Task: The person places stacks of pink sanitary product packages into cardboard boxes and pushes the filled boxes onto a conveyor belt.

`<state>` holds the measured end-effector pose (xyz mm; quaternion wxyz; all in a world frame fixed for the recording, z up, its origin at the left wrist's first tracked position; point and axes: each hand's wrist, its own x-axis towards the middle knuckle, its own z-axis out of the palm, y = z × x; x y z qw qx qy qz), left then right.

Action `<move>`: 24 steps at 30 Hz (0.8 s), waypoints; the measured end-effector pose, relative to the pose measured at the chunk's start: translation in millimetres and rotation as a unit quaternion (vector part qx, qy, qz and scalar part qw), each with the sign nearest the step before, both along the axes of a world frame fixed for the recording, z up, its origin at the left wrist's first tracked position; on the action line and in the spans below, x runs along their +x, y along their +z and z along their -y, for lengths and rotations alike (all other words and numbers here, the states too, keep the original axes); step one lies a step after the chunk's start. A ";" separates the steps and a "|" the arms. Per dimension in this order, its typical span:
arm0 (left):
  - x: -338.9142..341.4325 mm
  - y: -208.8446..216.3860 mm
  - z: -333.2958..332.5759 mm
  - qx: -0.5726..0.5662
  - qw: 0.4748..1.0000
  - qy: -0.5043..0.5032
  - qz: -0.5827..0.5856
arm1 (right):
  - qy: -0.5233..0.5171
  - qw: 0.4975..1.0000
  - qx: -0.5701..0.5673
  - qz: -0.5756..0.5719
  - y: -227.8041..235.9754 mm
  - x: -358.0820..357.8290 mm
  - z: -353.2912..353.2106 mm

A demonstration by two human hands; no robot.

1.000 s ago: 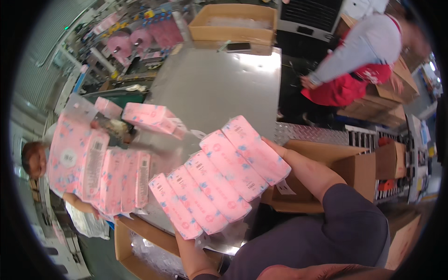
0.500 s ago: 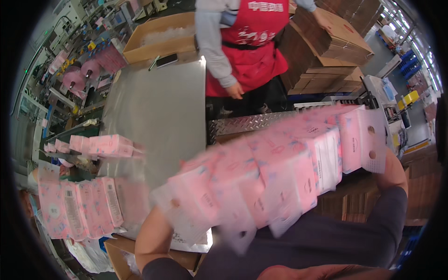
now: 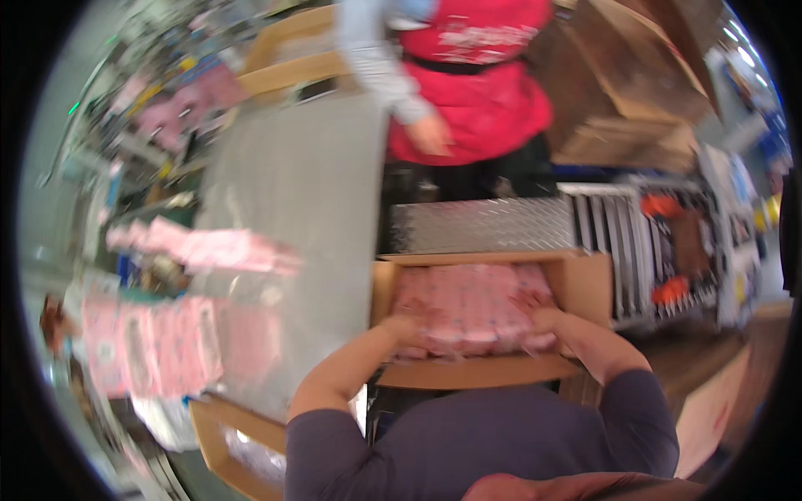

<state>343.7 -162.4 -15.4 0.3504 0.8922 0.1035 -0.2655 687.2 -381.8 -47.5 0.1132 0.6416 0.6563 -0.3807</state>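
Note:
A row of pink soft plastic packs [image 3: 476, 296] lies inside an open cardboard box [image 3: 589, 288] right in front of me. My left hand [image 3: 412, 324] rests on the packs at the box's left side, its fingers spread over them. At the right side, my right hand [image 3: 539, 316] touches the packs in the same way, fingers stretched out. Both hands are somewhat blurred. What lies beneath the top packs is hidden.
On the left, more pink packs [image 3: 159, 346] stand by a metal table [image 3: 284, 184]. Beyond the box are a diamond-plate strip [image 3: 480, 225] and a roller conveyor [image 3: 606, 242]. A co-worker in a red apron [image 3: 476, 108] stands opposite, near stacked cardboard [image 3: 626, 83].
The row of pink packs that I held up between both hands has gone down into the box. My hands have come closer together and now lie on the packs.

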 end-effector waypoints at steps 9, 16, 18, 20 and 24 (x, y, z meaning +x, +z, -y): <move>-12.0 -53.6 48.3 0.010 0.997 0.005 -0.077 | 0.158 0.969 0.167 0.088 -60.0 -72.6 33.3; -34.2 7.2 20.0 -0.121 0.935 0.303 0.140 | 0.135 0.984 0.111 -0.034 -60.0 -84.2 3.1; -84.5 30.5 11.5 -0.139 0.815 0.471 0.307 | 0.132 0.969 0.167 -0.123 -57.6 -91.5 -23.0; -147.5 46.1 15.4 -0.073 0.700 0.653 0.280 | 0.095 0.928 0.250 -0.258 -2.1 -141.5 -87.0; -258.5 130.6 -2.5 0.164 0.643 0.719 0.206 | 0.135 0.821 0.503 -0.233 125.1 -268.4 -253.9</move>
